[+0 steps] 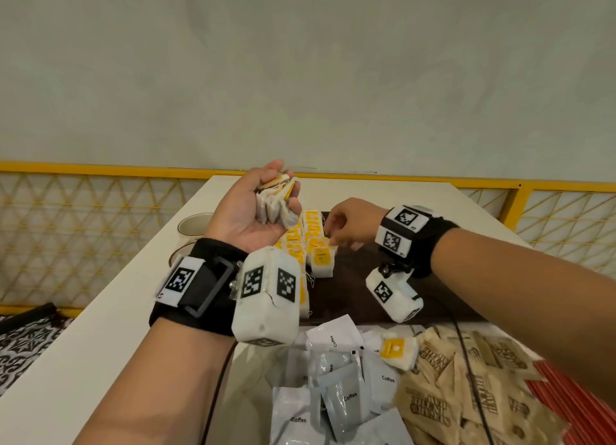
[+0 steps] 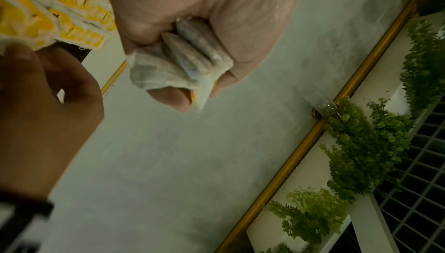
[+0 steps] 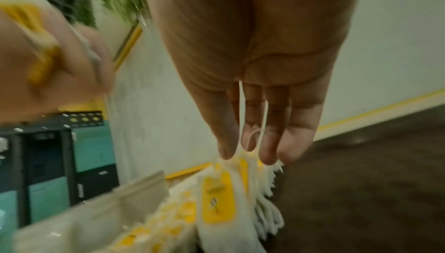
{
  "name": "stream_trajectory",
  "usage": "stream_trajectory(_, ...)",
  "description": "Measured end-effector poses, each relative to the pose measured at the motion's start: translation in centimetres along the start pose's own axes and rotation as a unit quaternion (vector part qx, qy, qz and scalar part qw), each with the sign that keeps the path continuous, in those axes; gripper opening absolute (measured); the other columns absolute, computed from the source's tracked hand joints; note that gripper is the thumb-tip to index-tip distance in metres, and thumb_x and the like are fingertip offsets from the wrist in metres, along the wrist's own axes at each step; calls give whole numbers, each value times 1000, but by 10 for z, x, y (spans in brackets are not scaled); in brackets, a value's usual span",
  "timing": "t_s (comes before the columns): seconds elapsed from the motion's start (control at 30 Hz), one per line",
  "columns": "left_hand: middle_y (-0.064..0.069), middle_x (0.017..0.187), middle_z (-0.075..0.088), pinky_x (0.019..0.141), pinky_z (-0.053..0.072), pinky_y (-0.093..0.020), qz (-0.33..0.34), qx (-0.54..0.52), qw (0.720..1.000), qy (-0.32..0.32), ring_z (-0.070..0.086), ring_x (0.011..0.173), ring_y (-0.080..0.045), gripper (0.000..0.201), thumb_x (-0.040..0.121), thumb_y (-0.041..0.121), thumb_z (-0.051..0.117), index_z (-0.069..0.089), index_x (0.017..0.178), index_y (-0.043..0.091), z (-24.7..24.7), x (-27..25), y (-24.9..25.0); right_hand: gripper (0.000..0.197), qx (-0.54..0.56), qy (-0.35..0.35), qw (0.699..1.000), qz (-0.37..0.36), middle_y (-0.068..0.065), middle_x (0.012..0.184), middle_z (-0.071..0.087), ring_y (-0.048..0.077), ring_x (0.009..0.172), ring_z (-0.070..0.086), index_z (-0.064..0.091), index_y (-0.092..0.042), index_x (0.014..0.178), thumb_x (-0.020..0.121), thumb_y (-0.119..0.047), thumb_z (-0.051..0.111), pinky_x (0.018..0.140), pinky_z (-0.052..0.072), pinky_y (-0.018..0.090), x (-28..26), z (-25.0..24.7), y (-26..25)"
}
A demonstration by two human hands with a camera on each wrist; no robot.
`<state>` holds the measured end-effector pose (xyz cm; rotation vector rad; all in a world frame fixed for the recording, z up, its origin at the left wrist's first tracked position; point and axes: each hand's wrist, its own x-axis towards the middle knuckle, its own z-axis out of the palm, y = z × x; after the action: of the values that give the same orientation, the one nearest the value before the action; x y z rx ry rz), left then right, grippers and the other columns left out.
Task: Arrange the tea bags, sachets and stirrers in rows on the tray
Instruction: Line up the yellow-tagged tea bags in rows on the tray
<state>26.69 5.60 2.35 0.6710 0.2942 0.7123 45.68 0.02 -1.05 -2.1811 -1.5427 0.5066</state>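
My left hand (image 1: 283, 191) is raised palm up over the tray's left edge and grips a bunch of white tea bags (image 1: 275, 204), seen squeezed in its fist (image 2: 183, 57) in the left wrist view. Two rows of tea bags with yellow tags (image 1: 300, 241) lie on the dark brown tray (image 1: 360, 294). My right hand (image 1: 333, 238) reaches down to the near end of the right row, its fingertips (image 3: 226, 154) pinching the top of a tea bag (image 3: 219, 205), whose white string loops between the fingers.
In front of the tray lie heaps of white coffee sachets (image 1: 340, 388), brown sugar sachets (image 1: 466, 394), red stirrers (image 1: 573, 404) and one loose tea bag (image 1: 398, 349). A cup (image 1: 195, 224) stands on the white table (image 1: 100, 328) at the left. A yellow railing runs behind.
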Motion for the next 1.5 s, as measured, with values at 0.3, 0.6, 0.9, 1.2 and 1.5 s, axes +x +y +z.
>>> stream_trajectory(0.3,-4,86,65,52,50,-21,-27,10,999,-19,65,63,-19,13,92,12,50,63,96,14,5,0,-12,31,-184,-278,942,-20,-5,98,72,13,88,66,69,-19,105,79,-35,75,83,54,31,-117,4,7)
stream_trajectory(0.6,-5,88,63,52,49,-22,-51,41,998,-22,62,69,-19,11,93,14,50,62,93,12,11,-2,-32,27,-179,-199,962,-47,-5,99,63,1,78,54,66,-22,107,81,-27,73,70,44,15,-140,12,7)
stream_trajectory(0.9,-8,89,65,54,52,-25,-85,47,995,-26,63,72,-22,17,93,16,47,64,92,12,15,-2,-47,20,131,11,987,-94,11,83,66,12,67,63,70,-8,93,76,1,75,66,56,21,-148,-50,-19)
stream_trajectory(1.2,-14,76,67,45,46,-23,-93,81,990,-74,60,55,-24,27,94,16,51,57,118,8,27,-13,-62,18,252,115,950,-143,25,92,66,14,74,65,69,-5,94,80,5,68,68,57,21,-140,-68,-17)
stream_trajectory(1.5,-10,75,69,42,45,-22,-30,177,976,-126,56,52,-21,42,88,19,56,47,129,12,27,-16,-68,12,251,139,953,-97,18,95,71,16,80,68,70,-7,96,86,-4,65,71,59,25,-141,-66,-4)
